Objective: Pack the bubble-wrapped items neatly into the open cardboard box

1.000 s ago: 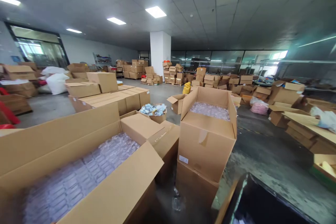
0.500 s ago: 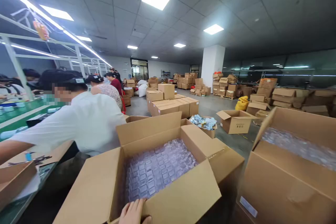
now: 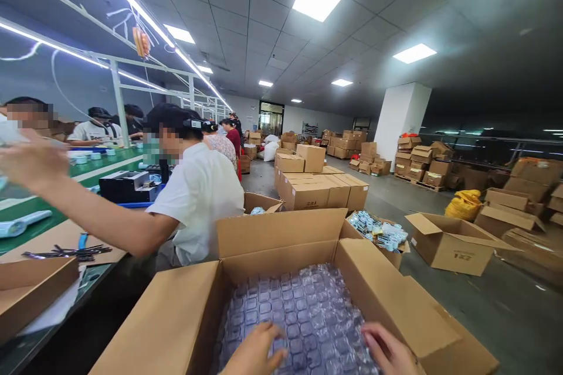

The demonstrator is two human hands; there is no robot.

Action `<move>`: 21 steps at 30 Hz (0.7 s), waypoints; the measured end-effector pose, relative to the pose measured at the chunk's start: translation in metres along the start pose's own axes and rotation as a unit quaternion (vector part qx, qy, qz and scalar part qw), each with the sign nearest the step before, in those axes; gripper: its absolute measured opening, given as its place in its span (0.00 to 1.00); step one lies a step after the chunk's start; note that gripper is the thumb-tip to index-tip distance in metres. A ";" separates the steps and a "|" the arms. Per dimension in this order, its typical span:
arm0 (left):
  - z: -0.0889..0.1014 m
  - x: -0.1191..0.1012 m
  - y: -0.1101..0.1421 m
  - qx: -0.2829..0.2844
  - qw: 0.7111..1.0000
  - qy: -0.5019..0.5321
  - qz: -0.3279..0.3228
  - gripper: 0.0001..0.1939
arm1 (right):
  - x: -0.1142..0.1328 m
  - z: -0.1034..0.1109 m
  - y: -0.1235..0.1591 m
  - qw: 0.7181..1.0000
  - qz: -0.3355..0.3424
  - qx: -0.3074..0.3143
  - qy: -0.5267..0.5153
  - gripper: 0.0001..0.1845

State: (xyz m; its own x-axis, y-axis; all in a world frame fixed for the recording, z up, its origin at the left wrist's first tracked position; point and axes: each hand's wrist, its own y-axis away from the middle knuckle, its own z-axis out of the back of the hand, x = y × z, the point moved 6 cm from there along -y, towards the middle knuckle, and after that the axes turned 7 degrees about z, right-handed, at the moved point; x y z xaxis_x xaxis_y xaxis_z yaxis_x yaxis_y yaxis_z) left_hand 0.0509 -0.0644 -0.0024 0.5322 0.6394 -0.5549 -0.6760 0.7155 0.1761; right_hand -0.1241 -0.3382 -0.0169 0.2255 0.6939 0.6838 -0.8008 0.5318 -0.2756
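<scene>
Two bare hands (image 3: 255, 351), no sleeves visible.

A packing warehouse: stacked cartons (image 3: 323, 190), green assembly bench (image 3: 65, 187), seated workers (image 3: 193, 199)

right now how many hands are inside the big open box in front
2: the left hand and the right hand both rest on the clear plastic trays inside the open cardboard box. A co-worker's arm stays outside it.
</scene>
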 end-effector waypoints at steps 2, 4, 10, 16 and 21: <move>0.005 -0.009 -0.049 -0.020 1.000 -0.003 0.000 0.16 | 0.029 -0.033 -0.064 0.999 0.033 0.020 -0.014 0.20; -0.002 -0.014 -0.099 -0.029 0.999 -0.019 -0.003 0.16 | 0.045 -0.055 -0.110 0.997 0.008 0.036 0.066 0.20; -0.039 -0.023 -0.208 -0.041 0.993 -0.110 -0.017 0.26 | 0.029 -0.065 -0.152 0.985 -0.019 0.054 0.161 0.20; -0.062 -0.032 -0.248 0.010 0.979 -0.194 -0.065 0.22 | 0.017 -0.046 -0.155 0.986 -0.029 0.011 0.166 0.17; -0.063 -0.039 -0.256 0.032 0.966 -0.244 -0.082 0.19 | 0.029 -0.055 -0.161 0.986 0.001 0.027 0.166 0.15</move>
State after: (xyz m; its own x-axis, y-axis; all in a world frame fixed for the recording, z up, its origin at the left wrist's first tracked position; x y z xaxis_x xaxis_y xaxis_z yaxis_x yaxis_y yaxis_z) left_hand 0.1713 -0.2905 -0.0774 0.8171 0.5610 -0.1326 -0.5376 0.8246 0.1762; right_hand 0.0416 -0.3769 0.0096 0.3862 0.8205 0.4215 -0.8280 0.5097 -0.2336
